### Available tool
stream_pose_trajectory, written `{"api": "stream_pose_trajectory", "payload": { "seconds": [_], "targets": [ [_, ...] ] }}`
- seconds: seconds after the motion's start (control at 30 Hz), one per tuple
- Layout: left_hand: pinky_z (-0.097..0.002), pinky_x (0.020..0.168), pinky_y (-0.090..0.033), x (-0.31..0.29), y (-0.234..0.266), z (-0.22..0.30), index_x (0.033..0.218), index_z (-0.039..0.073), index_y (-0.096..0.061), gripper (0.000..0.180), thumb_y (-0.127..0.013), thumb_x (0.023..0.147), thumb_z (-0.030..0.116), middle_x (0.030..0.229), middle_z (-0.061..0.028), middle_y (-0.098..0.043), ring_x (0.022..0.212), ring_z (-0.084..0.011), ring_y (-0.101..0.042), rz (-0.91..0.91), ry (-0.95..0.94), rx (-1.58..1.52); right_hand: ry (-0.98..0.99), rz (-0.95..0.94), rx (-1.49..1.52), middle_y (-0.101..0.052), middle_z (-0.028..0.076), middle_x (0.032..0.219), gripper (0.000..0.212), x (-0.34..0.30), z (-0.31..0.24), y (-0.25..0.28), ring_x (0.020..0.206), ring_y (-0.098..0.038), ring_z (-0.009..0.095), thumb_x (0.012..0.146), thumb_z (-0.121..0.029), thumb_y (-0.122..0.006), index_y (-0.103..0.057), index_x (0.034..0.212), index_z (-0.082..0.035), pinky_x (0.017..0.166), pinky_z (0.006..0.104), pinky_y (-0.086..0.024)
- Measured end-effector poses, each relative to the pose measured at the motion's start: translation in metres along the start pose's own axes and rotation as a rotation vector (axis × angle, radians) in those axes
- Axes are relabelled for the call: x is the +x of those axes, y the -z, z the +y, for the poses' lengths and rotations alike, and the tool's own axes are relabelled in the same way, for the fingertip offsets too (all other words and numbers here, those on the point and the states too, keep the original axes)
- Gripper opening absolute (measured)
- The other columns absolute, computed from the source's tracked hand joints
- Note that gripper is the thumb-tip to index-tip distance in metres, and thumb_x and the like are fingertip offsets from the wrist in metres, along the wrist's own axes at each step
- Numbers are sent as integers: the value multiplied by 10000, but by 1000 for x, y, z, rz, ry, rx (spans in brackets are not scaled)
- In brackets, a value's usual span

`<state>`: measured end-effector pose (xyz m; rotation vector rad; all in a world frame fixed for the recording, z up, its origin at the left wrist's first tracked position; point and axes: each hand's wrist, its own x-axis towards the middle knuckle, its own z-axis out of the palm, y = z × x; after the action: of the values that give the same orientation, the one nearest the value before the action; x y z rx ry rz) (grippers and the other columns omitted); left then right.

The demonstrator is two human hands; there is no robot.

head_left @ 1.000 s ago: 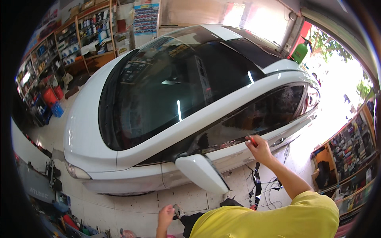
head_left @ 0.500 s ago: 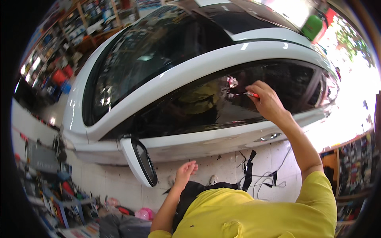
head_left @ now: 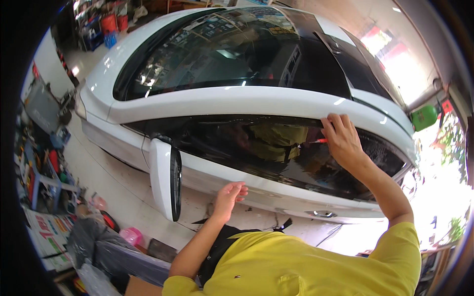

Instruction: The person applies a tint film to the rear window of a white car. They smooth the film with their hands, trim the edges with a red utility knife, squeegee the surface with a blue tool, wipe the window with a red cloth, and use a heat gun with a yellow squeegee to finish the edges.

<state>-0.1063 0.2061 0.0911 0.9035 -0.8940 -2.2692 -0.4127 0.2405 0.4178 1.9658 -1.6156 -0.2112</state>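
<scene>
A white car (head_left: 212, 102) stands broadside before me, with a dark, glossy side window (head_left: 232, 148) that mirrors my yellow shirt. My right hand (head_left: 344, 140) is at the upper edge of this window, fingertips against or very near the frame. In its bent fingers is a small red-handled knife (head_left: 321, 141), whose thin tip points left over the glass. My left hand (head_left: 229, 200) hovers in front of the door, lower down, loosely curled with nothing in it. Left of that hand the white side mirror (head_left: 162, 177) juts out from the door.
Grey plastic-wrapped bundles (head_left: 123, 254) and a pink round object (head_left: 131, 236) lie at the lower left. Tools crowd a blue-grey rack (head_left: 49, 185) on the left. A green container (head_left: 423, 118) is beyond the car's rear. Dark strips (head_left: 282, 226) lie on the floor below the door.
My right hand has gone from the middle of the window up to its top edge, with the knife still held. The view has shifted; my left hand keeps its loose curl.
</scene>
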Motion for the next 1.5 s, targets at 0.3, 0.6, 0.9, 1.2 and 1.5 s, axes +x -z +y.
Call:
{"api": "stream_pose_trajectory", "payload": {
  "seconds": [0.3,0.6,0.9,1.2,1.5],
  "targets": [
    [-339,884,-573,19,-15,-14,1321,37,-701,337,-619,1137,307,1167,-85,-757,1061,-199,-731,-1,9,-98,60,-94,103,-647,110,1123,223,-2,10,0,1023,-627,306,952,-114,-716,-687,1155,-28,887,423,-511],
    [-409,969,-593,28,-64,-53,1479,-7,-581,459,-588,1143,306,1360,-145,-721,1203,-257,-711,-13,43,-314,-91,104,232,-693,171,1152,346,-88,89,-1,1012,-683,391,870,90,-756,-697,1191,-26,834,484,-572],
    [-422,1077,-572,39,-148,-126,1480,-12,-577,442,-567,1149,281,1416,-156,-686,1308,-300,-675,96,154,-406,-623,425,376,-715,118,1205,198,-298,172,-53,1046,-708,194,1091,30,-627,-699,1275,9,846,300,-565],
    [-422,1141,-553,51,-172,-122,1443,-19,-602,413,-617,1128,248,1407,-158,-687,1333,-309,-665,367,124,-479,-934,622,641,-683,141,1253,192,-438,123,-115,1064,-697,187,1114,26,-585,-694,1273,37,916,285,-588],
    [-438,1036,-608,51,-176,-124,1234,-4,-682,257,-744,1033,142,1196,-158,-717,1152,-319,-714,420,118,-721,-763,585,889,-655,170,1263,201,-392,87,-111,1080,-668,213,1072,107,-596,-699,1239,64,933,304,-577]
  ]
}}
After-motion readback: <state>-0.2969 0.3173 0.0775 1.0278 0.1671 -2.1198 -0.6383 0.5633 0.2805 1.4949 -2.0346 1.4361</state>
